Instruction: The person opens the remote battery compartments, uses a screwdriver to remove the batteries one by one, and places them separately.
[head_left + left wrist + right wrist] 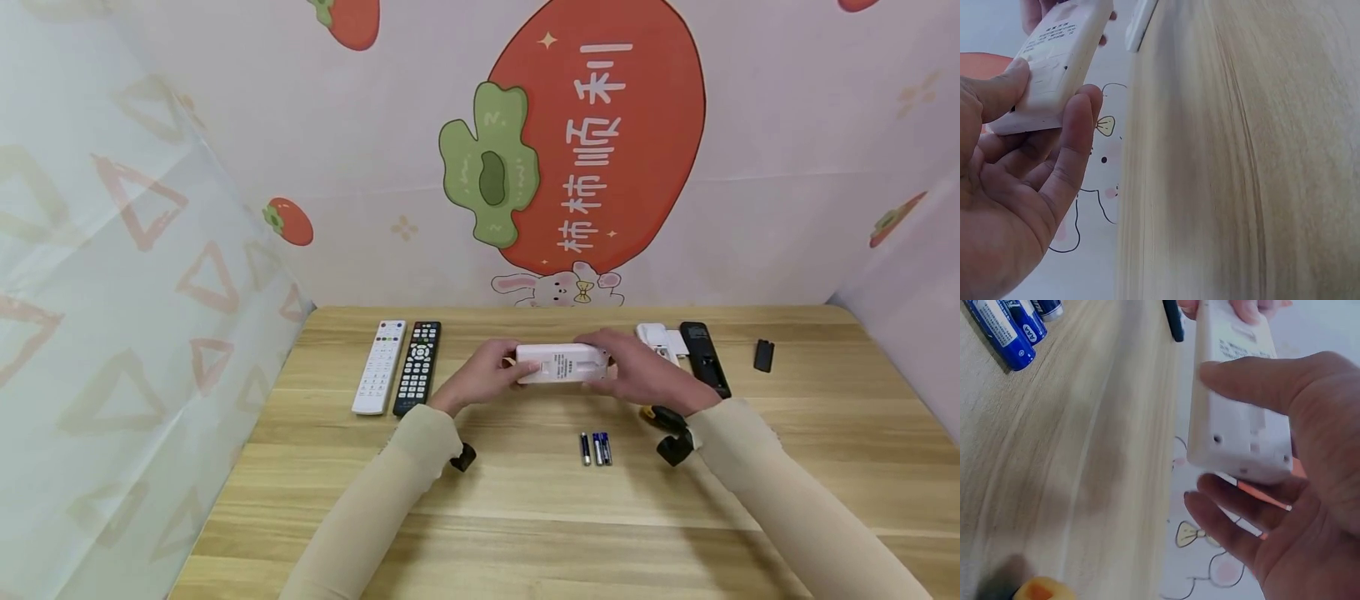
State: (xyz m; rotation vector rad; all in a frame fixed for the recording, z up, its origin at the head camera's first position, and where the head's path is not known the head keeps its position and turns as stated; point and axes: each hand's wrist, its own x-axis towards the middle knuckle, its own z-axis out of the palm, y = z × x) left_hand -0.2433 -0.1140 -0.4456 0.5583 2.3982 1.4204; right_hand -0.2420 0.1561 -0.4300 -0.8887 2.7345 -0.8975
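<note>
A white remote control [551, 372] is held crosswise above the table, its back with the printed label turned up. My left hand [487, 375] grips one end, the thumb on the back near the cover and fingers curled underneath, as the left wrist view shows. At the other end my right hand [637, 371] holds it, thumb laid across the back and fingers beneath. Small holes show in this end of the remote in the right wrist view. Nearer me on the table lie a dark battery [586, 448] and two blue batteries [1000, 331] side by side.
At the left lie a white remote [378, 367] and a black remote [417, 367], buttons up. Back right are an opened white remote [657, 335], a black remote [705, 360] with its back up, and a small black cover [763, 356]. A yellow-and-black tool [663, 417] lies under my right wrist.
</note>
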